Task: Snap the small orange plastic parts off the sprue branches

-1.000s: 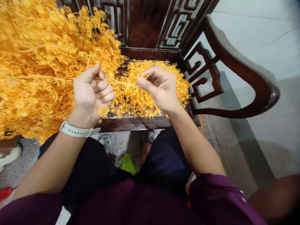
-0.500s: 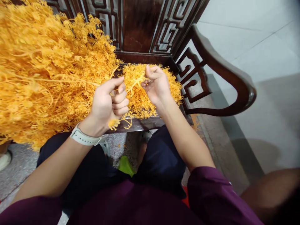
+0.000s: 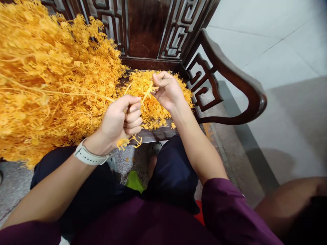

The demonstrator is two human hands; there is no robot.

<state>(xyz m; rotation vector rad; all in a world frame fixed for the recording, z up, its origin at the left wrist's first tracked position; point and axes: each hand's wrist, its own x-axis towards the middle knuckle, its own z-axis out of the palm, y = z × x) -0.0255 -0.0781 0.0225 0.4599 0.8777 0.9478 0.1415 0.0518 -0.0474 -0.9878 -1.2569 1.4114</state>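
My left hand (image 3: 120,120) is curled into a fist around a thin orange plastic stem (image 3: 76,93) that runs left into a big bundle of orange artificial sprigs (image 3: 51,78); a small orange tuft hangs below the fist. My right hand (image 3: 167,89) pinches a small orange sprig piece (image 3: 148,92) just right of the left fist. Both hands hover above a low pile of loose orange sprig pieces (image 3: 153,109) lying on the seat of a dark wooden chair (image 3: 153,134).
The chair's carved back (image 3: 148,30) and curved right armrest (image 3: 237,81) frame the seat. My knees in dark shorts sit below the seat edge. A pale watch is on my left wrist (image 3: 88,156). Grey tiled floor (image 3: 281,68) lies to the right.
My left fist has shifted right and slightly down along the stem. My right hand has moved up and away over the loose pile, now pinching a detached sprig piece.
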